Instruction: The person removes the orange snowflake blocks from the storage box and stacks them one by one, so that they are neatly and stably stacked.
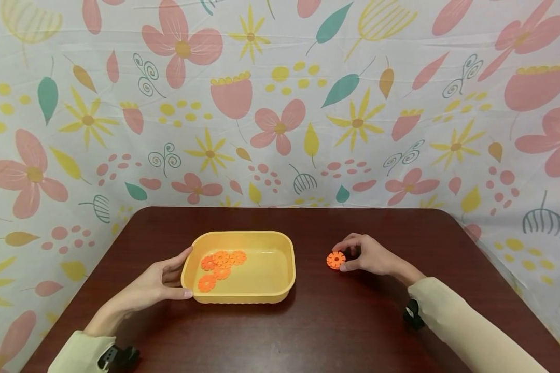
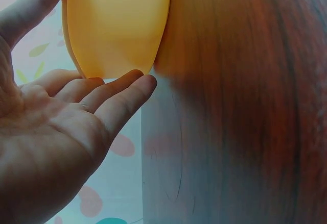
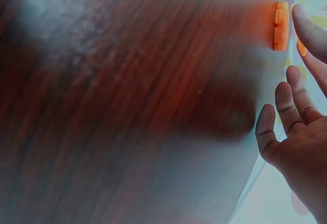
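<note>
On the left half of the dark table (image 1: 308, 331), the yellow tray (image 1: 270, 269) sits flat, and I count five orange flower-shaped pieces (image 1: 207, 283) inside it. They gather toward the tray's left side: some overlap in a cluster at the far left, and one lies nearer me, at the near left. As far as I can judge, those five are the part that is done.

What is left, it seems, is at my right hand (image 1: 366, 257), to the right of the tray and well apart from it. There an orange disc (image 1: 336, 260) faces up, narrowly pinched between my thumb and forefinger, with the edge of another piece showing just under it. From the right wrist, I see a thick orange edge close to the table and a second bit of orange by my forefinger, so I take it that there is more than one piece here; exactly how many, I cannot tell.

My left hand (image 1: 161, 280) holds the tray's left end, spread fairly wide, the thumb at the near left corner and the fingers along the left wall. I judge the work to be partway along, with these outside pieces unplaced.
</note>
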A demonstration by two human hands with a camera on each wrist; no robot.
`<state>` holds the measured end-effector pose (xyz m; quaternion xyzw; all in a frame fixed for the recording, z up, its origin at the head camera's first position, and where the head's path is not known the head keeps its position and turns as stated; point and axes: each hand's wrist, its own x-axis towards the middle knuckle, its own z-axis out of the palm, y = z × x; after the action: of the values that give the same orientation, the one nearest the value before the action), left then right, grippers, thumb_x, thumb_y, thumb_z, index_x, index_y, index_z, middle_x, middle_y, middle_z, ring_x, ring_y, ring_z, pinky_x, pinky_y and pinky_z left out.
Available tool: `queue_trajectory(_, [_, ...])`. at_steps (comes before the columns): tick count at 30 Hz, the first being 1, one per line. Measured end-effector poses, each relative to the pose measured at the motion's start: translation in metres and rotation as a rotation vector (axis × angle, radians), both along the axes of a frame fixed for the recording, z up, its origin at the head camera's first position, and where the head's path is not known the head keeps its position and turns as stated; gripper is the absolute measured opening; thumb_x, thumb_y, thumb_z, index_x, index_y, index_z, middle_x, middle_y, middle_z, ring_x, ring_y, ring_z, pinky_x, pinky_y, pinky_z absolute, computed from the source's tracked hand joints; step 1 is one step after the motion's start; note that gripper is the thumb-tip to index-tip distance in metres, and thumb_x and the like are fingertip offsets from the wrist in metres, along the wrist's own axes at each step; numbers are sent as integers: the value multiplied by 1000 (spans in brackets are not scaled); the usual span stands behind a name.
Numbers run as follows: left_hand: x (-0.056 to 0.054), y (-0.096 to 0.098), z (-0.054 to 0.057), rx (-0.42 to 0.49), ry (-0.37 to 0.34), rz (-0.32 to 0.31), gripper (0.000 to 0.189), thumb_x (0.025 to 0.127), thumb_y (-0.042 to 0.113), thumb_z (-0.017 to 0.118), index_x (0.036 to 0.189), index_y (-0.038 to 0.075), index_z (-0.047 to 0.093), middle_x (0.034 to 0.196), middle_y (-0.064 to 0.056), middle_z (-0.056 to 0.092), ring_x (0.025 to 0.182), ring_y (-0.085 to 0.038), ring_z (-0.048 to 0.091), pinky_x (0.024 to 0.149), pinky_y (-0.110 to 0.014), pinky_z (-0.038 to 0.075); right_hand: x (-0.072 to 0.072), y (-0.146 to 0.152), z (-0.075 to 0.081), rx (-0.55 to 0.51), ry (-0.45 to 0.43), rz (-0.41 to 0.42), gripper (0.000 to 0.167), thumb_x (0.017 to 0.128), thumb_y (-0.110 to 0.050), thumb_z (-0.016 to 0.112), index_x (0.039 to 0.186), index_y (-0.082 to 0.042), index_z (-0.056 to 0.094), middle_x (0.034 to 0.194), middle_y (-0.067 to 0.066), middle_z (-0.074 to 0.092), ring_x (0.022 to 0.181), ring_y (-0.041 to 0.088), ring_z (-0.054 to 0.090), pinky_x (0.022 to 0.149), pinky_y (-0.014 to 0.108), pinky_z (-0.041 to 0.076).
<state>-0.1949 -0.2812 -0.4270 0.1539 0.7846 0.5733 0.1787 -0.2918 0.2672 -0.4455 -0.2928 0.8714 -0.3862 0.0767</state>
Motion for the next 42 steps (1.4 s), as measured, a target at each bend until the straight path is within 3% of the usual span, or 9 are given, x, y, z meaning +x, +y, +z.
queue_trajectory(9, [-1, 0, 0, 6, 18, -10, 101, 93, 7, 81, 169, 4, 14, 170, -28, 19, 144, -50, 42, 96, -34, 57, -3, 1, -2, 27, 1, 15, 42, 85, -12, 90, 124, -3, 77, 113, 10, 65, 93, 32, 53, 73, 34, 45])
queue_trajectory(20, [1, 1, 6, 14, 8, -11, 103, 92, 9, 82, 169, 3, 14, 170, -28, 16, 144, -49, 41, 96, -35, 57, -2, 1, 3, 62, -11, 47, 45, 85, -15, 90, 127, -7, 77, 115, 9, 64, 93, 30, 51, 75, 33, 43])
queue_trajectory(33, [-1, 1, 2, -15, 7, 3, 102, 93, 9, 82, 169, 4, 14, 170, -27, 18, 144, -49, 42, 96, -34, 57, -3, 0, -1, 79, -38, 10, 52, 82, -20, 93, 130, -11, 77, 119, 11, 60, 101, 30, 51, 83, 42, 45])
queue_trajectory(42, [1, 1, 3, -19, -7, 11, 102, 93, 10, 82, 169, 5, 14, 170, -27, 18, 143, -48, 44, 96, -34, 57, -4, -2, -1, 99, -23, 28, 50, 82, -21, 93, 128, -11, 78, 117, 10, 60, 100, 29, 51, 81, 38, 45])
